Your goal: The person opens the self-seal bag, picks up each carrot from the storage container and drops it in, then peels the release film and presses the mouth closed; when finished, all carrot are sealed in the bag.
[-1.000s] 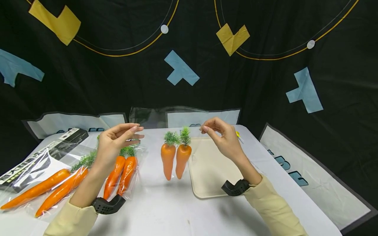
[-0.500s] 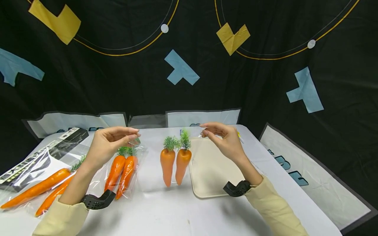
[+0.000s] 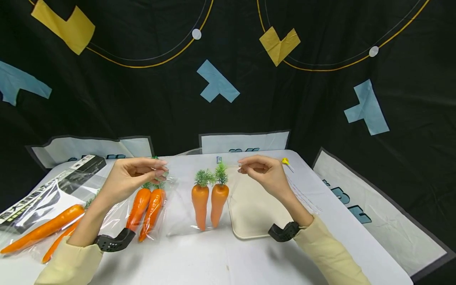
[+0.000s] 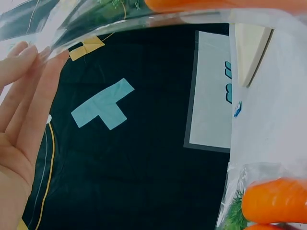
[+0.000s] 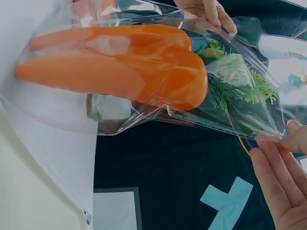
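Observation:
In the head view, a clear plastic bag (image 3: 179, 223) hangs between my two hands. Two orange toy carrots (image 3: 200, 204) with green leafy tops stand upright side by side inside it, tips down. My left hand (image 3: 130, 178) pinches the bag's upper left edge between thumb and fingers; the left wrist view shows the film at those fingertips. My right hand (image 3: 267, 176) pinches the opposite upper corner, also seen in the right wrist view, where the bagged carrots (image 5: 129, 72) fill the upper part. Below and behind my left hand lies another bagged pair of carrots (image 3: 153, 213).
Longer carrots (image 3: 44, 229) in clear wrapping lie at the table's left, beside a black-and-white printed package (image 3: 76, 174). A cream tray (image 3: 261, 213) sits under my right hand. A small yellow-headed item (image 3: 285, 161) lies behind it. Dark cloth hangs at the back.
The bag and its carrots have come down towards the table, and the clear film that stood above the hands has dropped. My left hand has shifted left and lower; my right hand slightly lower.

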Demonstrator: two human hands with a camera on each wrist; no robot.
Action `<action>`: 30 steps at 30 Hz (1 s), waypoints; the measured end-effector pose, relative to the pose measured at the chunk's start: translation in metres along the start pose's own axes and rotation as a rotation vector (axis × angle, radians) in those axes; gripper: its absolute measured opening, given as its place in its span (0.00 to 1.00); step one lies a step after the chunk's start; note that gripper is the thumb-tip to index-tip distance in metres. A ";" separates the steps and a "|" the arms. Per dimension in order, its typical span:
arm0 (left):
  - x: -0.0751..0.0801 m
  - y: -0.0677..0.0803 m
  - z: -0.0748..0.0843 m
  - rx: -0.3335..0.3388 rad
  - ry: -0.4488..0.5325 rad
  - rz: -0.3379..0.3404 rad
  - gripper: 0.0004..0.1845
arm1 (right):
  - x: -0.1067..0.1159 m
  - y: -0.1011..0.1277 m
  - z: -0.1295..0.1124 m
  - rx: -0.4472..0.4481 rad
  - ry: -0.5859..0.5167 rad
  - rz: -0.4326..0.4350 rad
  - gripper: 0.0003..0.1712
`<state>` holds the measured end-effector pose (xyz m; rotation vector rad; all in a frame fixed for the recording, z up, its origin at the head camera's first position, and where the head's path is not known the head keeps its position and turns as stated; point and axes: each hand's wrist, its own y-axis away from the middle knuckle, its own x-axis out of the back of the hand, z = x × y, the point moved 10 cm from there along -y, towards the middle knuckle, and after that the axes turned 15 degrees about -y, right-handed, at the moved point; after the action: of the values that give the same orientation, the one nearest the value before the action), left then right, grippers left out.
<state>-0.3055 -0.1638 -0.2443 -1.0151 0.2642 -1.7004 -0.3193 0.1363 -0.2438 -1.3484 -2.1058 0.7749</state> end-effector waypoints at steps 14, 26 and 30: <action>0.004 0.002 -0.010 0.024 0.006 0.059 0.14 | -0.004 0.004 -0.010 0.102 0.043 0.067 0.10; 0.004 0.002 -0.013 0.042 0.010 0.055 0.10 | -0.012 0.003 -0.008 0.070 -0.021 0.031 0.08; 0.003 0.002 -0.009 0.020 0.016 0.047 0.10 | -0.009 0.004 0.003 -0.030 -0.035 0.066 0.07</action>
<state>-0.3109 -0.1702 -0.2496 -0.9736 0.2792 -1.6663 -0.3160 0.1290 -0.2495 -1.4368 -2.1164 0.8020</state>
